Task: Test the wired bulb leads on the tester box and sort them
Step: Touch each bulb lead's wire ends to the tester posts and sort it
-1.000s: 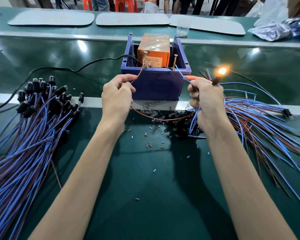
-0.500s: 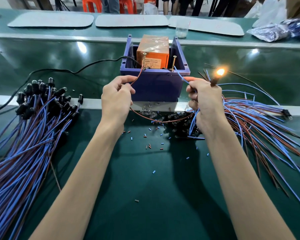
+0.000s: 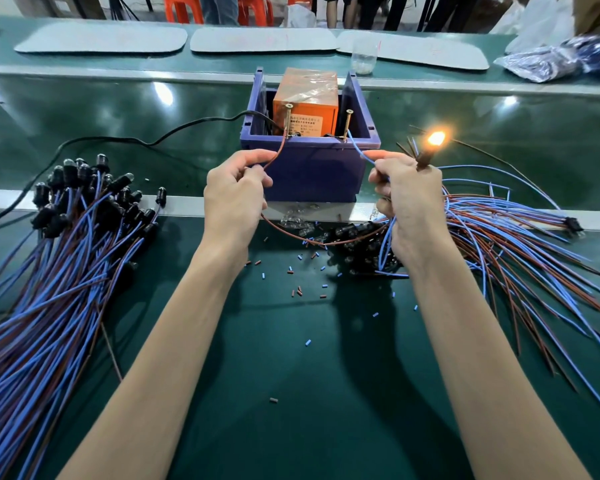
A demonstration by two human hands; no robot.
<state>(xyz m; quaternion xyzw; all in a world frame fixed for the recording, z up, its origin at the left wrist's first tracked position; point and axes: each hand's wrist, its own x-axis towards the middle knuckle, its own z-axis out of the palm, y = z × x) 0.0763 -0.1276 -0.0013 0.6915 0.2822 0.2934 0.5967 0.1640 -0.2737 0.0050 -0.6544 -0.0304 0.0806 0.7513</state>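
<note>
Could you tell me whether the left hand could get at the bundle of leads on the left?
Probably yes: nothing stands between the left hand and that bundle, though it now pinches the brown wire.

Only small things have changed. The right hand (image 3: 409, 209) has drifted slightly toward the tester box (image 3: 312, 171), so the glowing bulb (image 3: 436, 138) it holds is now a little closer to the box's right front corner. The stretch of blue lead (image 3: 359, 147) running from this hand up to the box has become shorter. Far behind the box, to its left, a standing person's legs (image 3: 220, 8) have moved rightward, uncovering more of an orange stool (image 3: 182, 10)
</note>
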